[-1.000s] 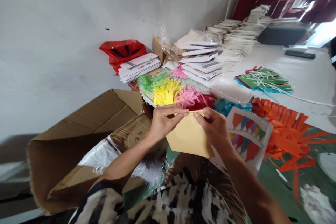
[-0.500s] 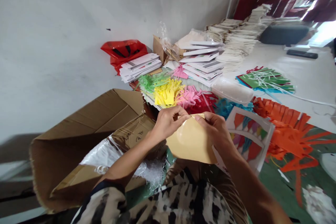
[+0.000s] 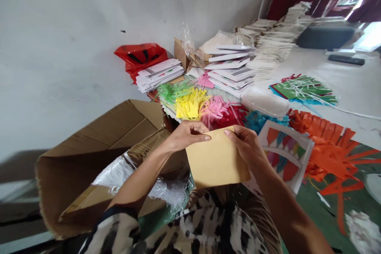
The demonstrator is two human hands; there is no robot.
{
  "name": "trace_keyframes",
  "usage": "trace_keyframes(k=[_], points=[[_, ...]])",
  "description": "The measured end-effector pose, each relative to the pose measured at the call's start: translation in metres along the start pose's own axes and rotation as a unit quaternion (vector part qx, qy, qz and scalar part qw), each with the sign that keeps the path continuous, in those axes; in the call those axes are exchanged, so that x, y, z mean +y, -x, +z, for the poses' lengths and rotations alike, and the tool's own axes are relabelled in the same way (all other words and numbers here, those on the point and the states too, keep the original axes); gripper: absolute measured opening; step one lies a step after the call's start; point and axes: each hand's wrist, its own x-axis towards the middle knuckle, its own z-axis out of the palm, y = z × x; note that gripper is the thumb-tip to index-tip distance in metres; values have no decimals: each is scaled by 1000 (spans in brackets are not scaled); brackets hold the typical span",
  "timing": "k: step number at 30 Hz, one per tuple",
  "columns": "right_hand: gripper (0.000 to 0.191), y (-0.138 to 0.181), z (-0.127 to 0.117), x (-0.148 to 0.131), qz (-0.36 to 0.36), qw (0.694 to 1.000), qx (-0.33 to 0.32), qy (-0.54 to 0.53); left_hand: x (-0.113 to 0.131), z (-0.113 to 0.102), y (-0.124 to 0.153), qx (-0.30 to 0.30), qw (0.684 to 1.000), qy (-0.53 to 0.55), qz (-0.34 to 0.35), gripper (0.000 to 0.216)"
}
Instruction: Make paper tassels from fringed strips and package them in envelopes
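Paper [image 3: 218, 162], right of the cardboard box [image 3: 104, 135] — left hand [image 3: 183, 136] and right hand [image 3: 246, 142] pinch its upper edge, grips now farther apart, apparently freeing the middle.

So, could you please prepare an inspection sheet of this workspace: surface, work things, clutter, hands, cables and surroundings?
Surface: white table, with a green fringed bundle on it.
Job's things: tan paper sheet, held up in front of the person's torso.
Clutter: open cardboard box at the left of the view, orange fringe at the right.
Grippers: bare hands; left hand and right hand both pinch the sheet's upper edge.
Cables: thin white line running from the green bundle to the right edge of the view; cord or ribbon, cannot tell.
Surroundings: grey wall, green floor.
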Motion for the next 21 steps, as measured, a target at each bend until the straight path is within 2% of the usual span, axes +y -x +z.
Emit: trace_keyframes(k=[6, 9, 12, 17, 21], points=[[35, -5, -1, 6, -36, 999, -7, 32, -2, 1, 3, -24, 999, 30, -19, 36], [13, -6, -1, 3, -126, 989, -12, 82, 0, 3, 4, -18, 1000, 8, -20, 32], [33, -5, 0, -7, -219, 961, -25, 169, 2, 3, 3, -41, 998, -36, -10, 26], [14, 1, 7, -22, -267, 900, -58, 340, 7, 1, -1, -76, 992, -101, 16, 24], [16, 4, 8, -24, -344, 870, -26, 352, 12, -2, -3, -92, 989, -114, 19, 24]])
